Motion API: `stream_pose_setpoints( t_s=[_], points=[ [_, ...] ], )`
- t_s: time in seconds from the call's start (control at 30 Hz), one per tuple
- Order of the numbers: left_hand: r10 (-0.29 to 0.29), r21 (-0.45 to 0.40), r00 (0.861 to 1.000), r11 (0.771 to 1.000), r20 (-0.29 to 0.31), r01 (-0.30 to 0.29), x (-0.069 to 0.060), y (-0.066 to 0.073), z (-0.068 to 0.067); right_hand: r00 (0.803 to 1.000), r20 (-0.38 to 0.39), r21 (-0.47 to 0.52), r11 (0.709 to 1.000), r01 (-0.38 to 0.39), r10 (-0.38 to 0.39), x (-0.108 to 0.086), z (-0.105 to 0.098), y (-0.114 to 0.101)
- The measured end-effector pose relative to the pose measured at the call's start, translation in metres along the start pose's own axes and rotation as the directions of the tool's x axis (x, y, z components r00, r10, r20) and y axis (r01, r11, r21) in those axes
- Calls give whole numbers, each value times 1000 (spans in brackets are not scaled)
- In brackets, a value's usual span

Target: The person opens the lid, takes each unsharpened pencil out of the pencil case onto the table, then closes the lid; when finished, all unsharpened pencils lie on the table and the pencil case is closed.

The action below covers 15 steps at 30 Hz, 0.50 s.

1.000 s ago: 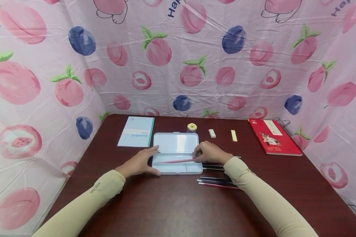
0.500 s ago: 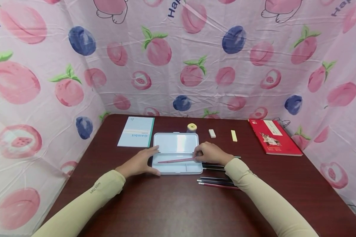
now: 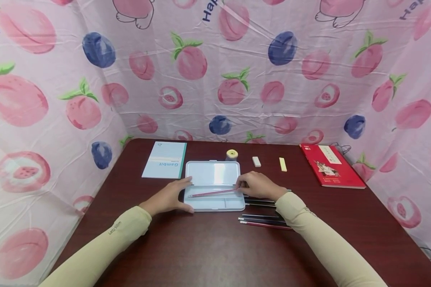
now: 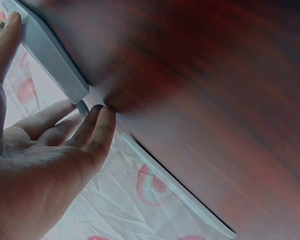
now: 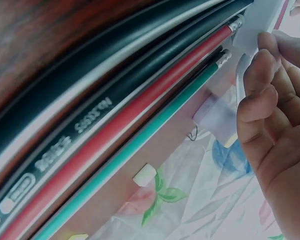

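Note:
A white pencil case (image 3: 205,205) lies with its lid raised in the head view. A red pencil (image 3: 212,193) slants over its long rear compartment; my right hand (image 3: 259,185) pinches the right end between thumb and fingertips. At the case's left end, my left hand (image 3: 167,197) has its thumb by the front corner and fingers at the hinge side, all fairly straight. In the left wrist view, the left hand (image 4: 55,145) touches the case wall (image 4: 55,55). Beside the right hand (image 5: 285,110) in the right wrist view lie a green pencil (image 5: 140,150), another red pencil (image 5: 155,107) and dark pencils (image 5: 110,95).
Several more pencils (image 3: 262,220) lie right of the case, partly under the right forearm. Behind stand a yellow-topped roll (image 3: 232,154), a white eraser (image 3: 256,161) and a yellow strip (image 3: 283,164). A notebook (image 3: 164,159) lies left, a red book (image 3: 332,165) right.
My right hand has shifted slightly right along with the red pencil, whose right end sits a little higher than before. The left hand has stayed in place.

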State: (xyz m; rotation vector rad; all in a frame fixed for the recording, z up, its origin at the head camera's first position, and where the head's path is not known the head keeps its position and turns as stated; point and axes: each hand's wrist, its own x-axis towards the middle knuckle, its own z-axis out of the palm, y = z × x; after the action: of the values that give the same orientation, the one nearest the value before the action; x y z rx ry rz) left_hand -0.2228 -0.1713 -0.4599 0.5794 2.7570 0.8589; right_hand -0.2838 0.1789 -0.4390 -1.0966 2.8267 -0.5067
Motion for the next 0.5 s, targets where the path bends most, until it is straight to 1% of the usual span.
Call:
stream_pose_setpoints(
  t_s=[0.13,0.5],
  points=[
    [3,4,1000,1000,2,-3,0,0,0,1000,-14,-1,1000,3,-3,-5,-2,1],
    [-11,0,1000,1000,6,11,0,1,0,998,-48,23,999,-37,38,-21,-12,13]
  ],
)
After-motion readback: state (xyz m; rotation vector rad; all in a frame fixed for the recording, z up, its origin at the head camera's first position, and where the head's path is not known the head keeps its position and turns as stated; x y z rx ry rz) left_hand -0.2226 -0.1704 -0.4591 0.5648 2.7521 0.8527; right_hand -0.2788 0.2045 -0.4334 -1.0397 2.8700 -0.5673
